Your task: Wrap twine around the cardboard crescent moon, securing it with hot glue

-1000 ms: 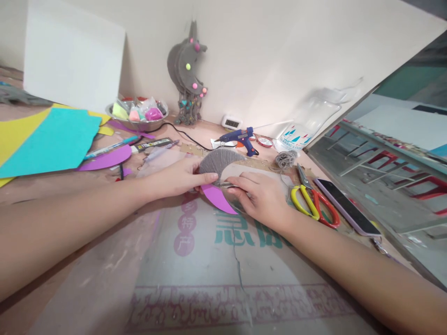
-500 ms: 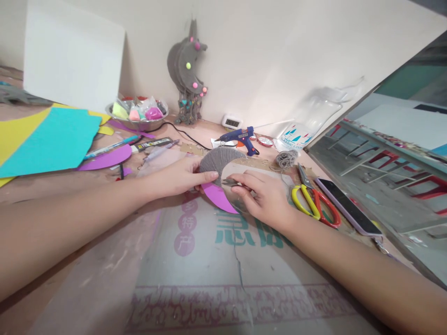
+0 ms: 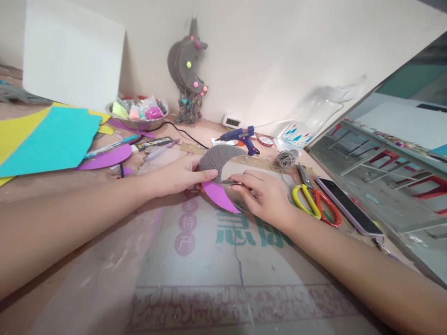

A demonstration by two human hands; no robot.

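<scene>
The purple card crescent [image 3: 213, 189], its upper part wrapped in grey yarn [image 3: 218, 160], sits over a printed sheet [image 3: 195, 274], its outer edge gripped between the thumb and fingers of the left hand [image 3: 183, 176]. The right hand [image 3: 258, 191] pinches a small grey bundle [image 3: 228, 182] at the inner curve. Beyond lies a blue glue gun [image 3: 238, 134]; rightward, a yarn ball [image 3: 287, 158], scissors [image 3: 307, 202] and a phone [image 3: 349, 206].

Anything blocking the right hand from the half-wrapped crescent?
Nothing visible. The right hand is on the open inner side of the crescent, pinching a small grey item too unclear to identify. The left hand holds the crescent from its outer side, so it isn't in between.
</scene>
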